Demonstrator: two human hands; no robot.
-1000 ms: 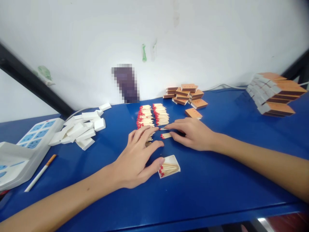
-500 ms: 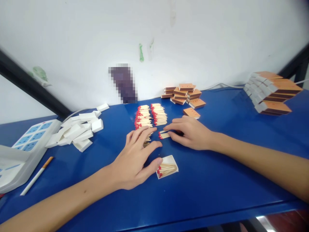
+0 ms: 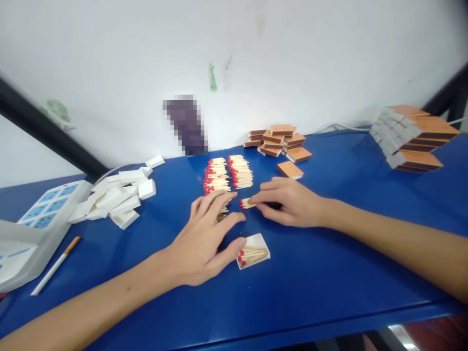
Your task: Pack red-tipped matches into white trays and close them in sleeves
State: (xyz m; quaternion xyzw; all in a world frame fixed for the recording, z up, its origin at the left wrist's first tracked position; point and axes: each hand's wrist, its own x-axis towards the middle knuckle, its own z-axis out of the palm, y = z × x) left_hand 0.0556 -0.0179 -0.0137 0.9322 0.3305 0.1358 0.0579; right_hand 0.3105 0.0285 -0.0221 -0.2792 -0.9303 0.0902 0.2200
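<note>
My left hand [image 3: 204, 239] lies spread and open on the blue table [image 3: 329, 282], fingertips on the near end of a row of red-tipped matches [image 3: 217, 178], thumb against a white tray [image 3: 253, 250] that holds several matches. My right hand [image 3: 290, 201] is closed in a pinch on a small bunch of matches [image 3: 246, 203] just right of my left fingers. A second row of matches [image 3: 240, 171] lies behind it.
White inner trays [image 3: 117, 195] are heaped at the left, beside a white power strip [image 3: 32, 229] and a cigarette [image 3: 54, 265]. Orange matchbox sleeves [image 3: 280, 141] are piled at the back, one loose sleeve [image 3: 289, 169] nearer. A tall stack of matchboxes [image 3: 413, 139] stands far right.
My right hand has gathered the loose matches into a tighter bunch under its fingertips and drawn slightly left. My left hand has stayed put. The view shifted a little.
</note>
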